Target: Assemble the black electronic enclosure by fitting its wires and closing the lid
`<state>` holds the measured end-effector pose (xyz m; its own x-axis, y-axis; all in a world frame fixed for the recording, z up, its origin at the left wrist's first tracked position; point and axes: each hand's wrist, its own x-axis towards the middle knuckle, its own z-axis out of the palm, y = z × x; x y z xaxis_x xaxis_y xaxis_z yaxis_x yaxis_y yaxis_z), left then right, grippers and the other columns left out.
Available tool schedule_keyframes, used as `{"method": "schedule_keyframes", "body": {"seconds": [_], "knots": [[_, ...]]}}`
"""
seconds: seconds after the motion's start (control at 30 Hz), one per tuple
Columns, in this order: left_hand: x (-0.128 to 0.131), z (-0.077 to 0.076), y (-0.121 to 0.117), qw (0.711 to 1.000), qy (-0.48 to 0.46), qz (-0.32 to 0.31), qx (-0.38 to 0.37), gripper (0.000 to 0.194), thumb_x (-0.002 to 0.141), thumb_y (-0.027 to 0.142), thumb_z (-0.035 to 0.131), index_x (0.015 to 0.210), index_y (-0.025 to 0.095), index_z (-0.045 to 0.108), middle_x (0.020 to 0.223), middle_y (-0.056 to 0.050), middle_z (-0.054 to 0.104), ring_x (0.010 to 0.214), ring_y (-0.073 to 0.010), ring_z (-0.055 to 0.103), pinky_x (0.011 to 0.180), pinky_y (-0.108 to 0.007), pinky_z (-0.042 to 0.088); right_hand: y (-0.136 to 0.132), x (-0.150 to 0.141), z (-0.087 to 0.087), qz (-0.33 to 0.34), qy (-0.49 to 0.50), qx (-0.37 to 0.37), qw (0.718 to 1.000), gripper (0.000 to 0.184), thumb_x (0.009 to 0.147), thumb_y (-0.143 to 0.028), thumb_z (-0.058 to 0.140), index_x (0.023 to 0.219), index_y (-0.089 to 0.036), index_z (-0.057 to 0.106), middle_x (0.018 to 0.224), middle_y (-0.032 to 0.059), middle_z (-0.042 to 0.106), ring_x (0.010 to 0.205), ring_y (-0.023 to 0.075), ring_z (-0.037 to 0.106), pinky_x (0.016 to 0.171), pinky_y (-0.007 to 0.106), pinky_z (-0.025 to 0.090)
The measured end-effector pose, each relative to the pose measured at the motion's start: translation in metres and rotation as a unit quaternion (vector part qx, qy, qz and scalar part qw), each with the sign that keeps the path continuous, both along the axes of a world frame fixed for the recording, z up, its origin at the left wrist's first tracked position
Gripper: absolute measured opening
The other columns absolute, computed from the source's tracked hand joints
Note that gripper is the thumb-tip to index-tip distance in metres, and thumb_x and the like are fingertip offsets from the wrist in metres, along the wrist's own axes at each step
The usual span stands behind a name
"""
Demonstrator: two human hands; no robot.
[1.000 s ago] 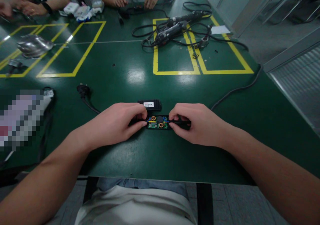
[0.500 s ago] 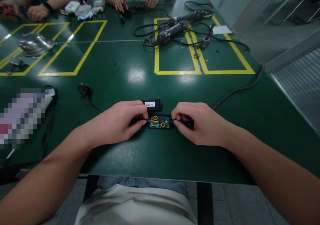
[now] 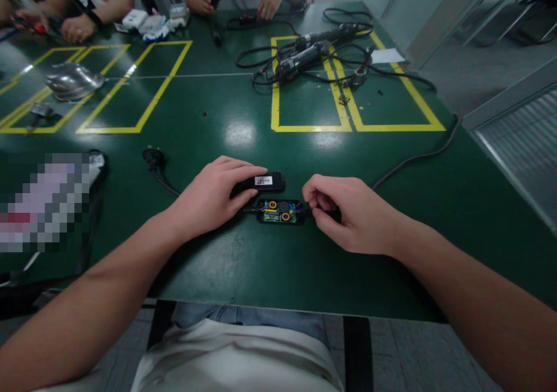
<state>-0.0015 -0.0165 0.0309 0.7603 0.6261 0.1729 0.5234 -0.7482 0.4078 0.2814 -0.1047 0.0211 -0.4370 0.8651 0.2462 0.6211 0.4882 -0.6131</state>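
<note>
A black plastic case half lies open side up on the green table. Inside it sits a green circuit board with two copper coils and coloured wires. Behind it is the black cover, which has a white label. My left hand has its fingers along the cover's far edge and its thumb at the near edge, closed round its left end. At the right end of the case, my right hand pinches the black cable; its fingers partly hide the cable.
A black plug on its cord lies left of my left hand. Electric screwdrivers with tangled cords and loose screws lie farther back. A shiny metal part sits at back left. Two co-workers' hands are across the table.
My left hand has let go of the cable at the case's left end and moved up onto the cover. My right hand has shifted slightly right, still at the cable.
</note>
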Motion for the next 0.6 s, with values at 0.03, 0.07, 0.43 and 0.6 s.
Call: {"method": "schedule_keyframes", "body": {"seconds": [0.03,0.07,0.43,0.6], "knots": [[0.0,0.002,-0.001,1.0,-0.01,-0.004,0.003,0.04,0.108,0.033,0.062,0.143,0.019,0.076,0.134,-0.013,0.079,0.124,-0.0296,0.071,0.116,-0.051,0.056,0.001,0.0,0.001,-0.004,-0.005,-0.008,1.0,0.015,0.084,-0.015,0.057,0.093,-0.025,0.051,0.076,-0.0025,0.059,0.064,0.0164,0.051,0.066,0.032,0.035],[-0.001,0.005,-0.003,1.0,-0.022,-0.009,0.006,0.04,0.108,0.034,0.063,0.142,0.019,0.077,0.133,-0.013,0.079,0.123,-0.0291,0.071,0.114,-0.049,0.056,0.001,0.0,0.003,-0.005,-0.015,-0.023,1.0,0.015,0.084,-0.015,0.056,0.094,-0.025,0.051,0.076,-0.0023,0.059,0.065,0.0168,0.051,0.067,0.032,0.035],[0.001,0.014,-0.017,0.988,-0.001,-0.137,-0.067,0.035,0.11,0.03,0.063,0.141,0.026,0.078,0.132,-0.01,0.077,0.118,-0.0251,0.069,0.109,-0.042,0.058,0.004,-0.001,-0.001,-0.023,-0.043,-0.044,0.998,0.015,0.086,-0.014,0.049,0.094,-0.026,0.047,0.078,-0.0006,0.058,0.067,0.0198,0.051,0.067,0.032,0.034],[0.002,0.013,-0.019,0.989,0.0,-0.13,-0.075,0.036,0.11,0.03,0.063,0.142,0.026,0.077,0.135,-0.01,0.077,0.121,-0.0256,0.069,0.112,-0.043,0.057,0.004,-0.001,0.002,-0.013,-0.056,-0.054,0.997,0.015,0.086,-0.013,0.049,0.093,-0.026,0.046,0.079,-0.0001,0.058,0.068,0.0193,0.05,0.068,0.032,0.035]]}}
